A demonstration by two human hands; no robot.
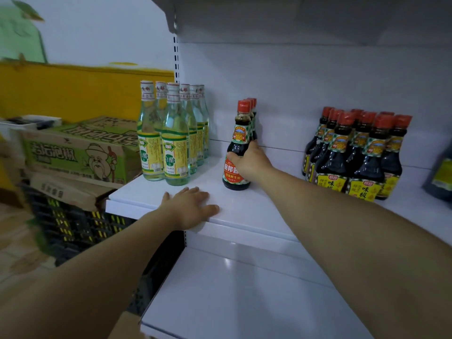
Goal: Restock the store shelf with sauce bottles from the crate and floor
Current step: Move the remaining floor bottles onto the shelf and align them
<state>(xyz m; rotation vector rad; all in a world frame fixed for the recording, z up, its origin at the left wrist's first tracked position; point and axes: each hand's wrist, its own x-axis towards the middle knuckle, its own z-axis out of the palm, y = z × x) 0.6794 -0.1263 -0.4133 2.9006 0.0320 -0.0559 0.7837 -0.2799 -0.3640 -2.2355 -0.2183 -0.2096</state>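
The white shelf (244, 211) is standing against a pale back panel, with another white board below it and the underside of a higher one overhead. The person's right hand (249, 160) is clamping around the middle of a dark sauce bottle (236, 152) with a red cap, which is standing upright on the shelf at the front of a short file of like bottles running toward the back panel. The left hand (193, 206) is lying flat, fingers spread and gripping nothing, on the shelf's front edge.

To the left of the held bottle, clear vinegar bottles (171, 138) with yellow-green labels are standing in a tight cluster at the shelf's left end. To the right, well apart, a group of dark bottles (354, 152) with red caps is standing packed together.

Beyond the shelf's left end, green printed cardboard cartons (80, 152) are sitting stacked on what appears to be a dark plastic crate (73, 226), though that corner is blurred. A yellow surface (73, 91) is showing behind them, under a pale wall.
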